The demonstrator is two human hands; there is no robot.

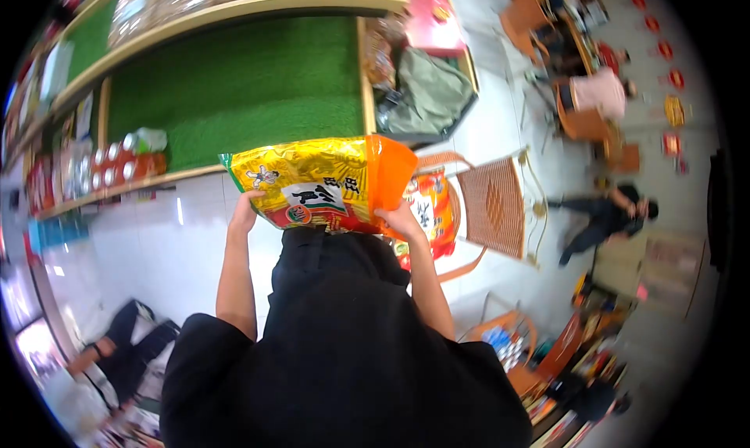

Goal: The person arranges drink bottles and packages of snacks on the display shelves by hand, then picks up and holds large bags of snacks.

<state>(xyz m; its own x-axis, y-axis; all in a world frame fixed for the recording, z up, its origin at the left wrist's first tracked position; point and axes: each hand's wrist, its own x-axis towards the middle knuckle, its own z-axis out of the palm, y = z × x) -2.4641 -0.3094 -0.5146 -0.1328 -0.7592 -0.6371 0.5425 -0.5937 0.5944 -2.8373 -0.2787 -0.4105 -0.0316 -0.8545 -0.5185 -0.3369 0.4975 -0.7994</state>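
Observation:
A large, shiny yellow snack bag (312, 174) with an orange end and dark lettering is held sideways in front of my body. My left hand (248, 211) is closed on its lower left edge, near the green-trimmed end. At the orange end, my right hand (401, 220) grips the lower right edge. Some fingers of both hands are hidden behind the bag. Just right of my right hand, a second bag, orange and red (437, 217), lies on a wicker chair (492, 206).
Ahead stands a wooden shelf lined with green mat (258, 81). Several red-labelled jars (125, 163) sit at its left. A grey-green cloth or bag (430, 92) lies in the right compartment. A person in dark clothes (605, 217) is at the right; others sit farther away.

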